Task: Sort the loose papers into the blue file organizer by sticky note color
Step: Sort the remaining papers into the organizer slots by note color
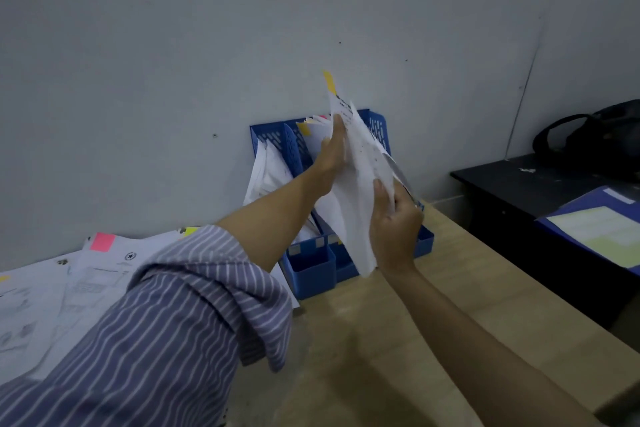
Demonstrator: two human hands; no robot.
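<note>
The blue file organizer (313, 270) stands against the wall with papers in its slots. I hold a white sheet (360, 184) with a yellow sticky note (329, 81) at its top, upright above the organizer. My right hand (394, 229) grips the sheet's lower right edge. My left hand (332, 152) reaches forward and holds the sheet's upper left edge, thumb on the paper. Papers in the middle slot carry yellow notes (304, 128). Loose papers (52, 295) lie at the left, one with a pink sticky note (102, 241).
A wooden tabletop (398, 340) carries the organizer. At the right stands a black desk (526, 184) with a blue folder (595, 225) and a black bag (595, 135). A grey wall (207, 45) is close behind.
</note>
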